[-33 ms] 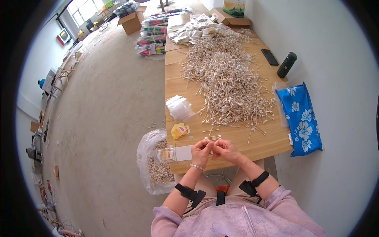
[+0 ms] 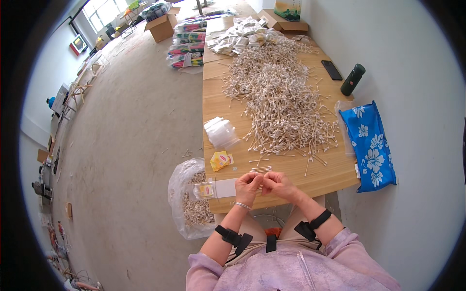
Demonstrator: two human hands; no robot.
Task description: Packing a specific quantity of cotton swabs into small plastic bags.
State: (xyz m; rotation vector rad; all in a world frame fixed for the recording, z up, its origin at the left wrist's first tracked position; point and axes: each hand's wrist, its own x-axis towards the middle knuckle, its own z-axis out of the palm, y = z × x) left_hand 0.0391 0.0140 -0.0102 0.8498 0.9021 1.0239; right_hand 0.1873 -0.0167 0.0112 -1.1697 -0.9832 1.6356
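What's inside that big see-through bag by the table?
Lots of loose cotton swabs show inside the clear bag. The table hides part of its right side, and the top swabs cover whatever lies deeper.

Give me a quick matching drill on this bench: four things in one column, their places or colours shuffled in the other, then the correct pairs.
Things
1. Loose cotton swabs
2. Yellow cards
3. Phone
4. Left hand

Places or colours
A. Black, lying flat toward the right side of the table
B. Right beside the right hand, at the table's near end
C. Heaped over the middle of the table
D. Near the table's left edge, just nearer than the clear bags

Pairs
1-C; 2-D; 3-A; 4-B
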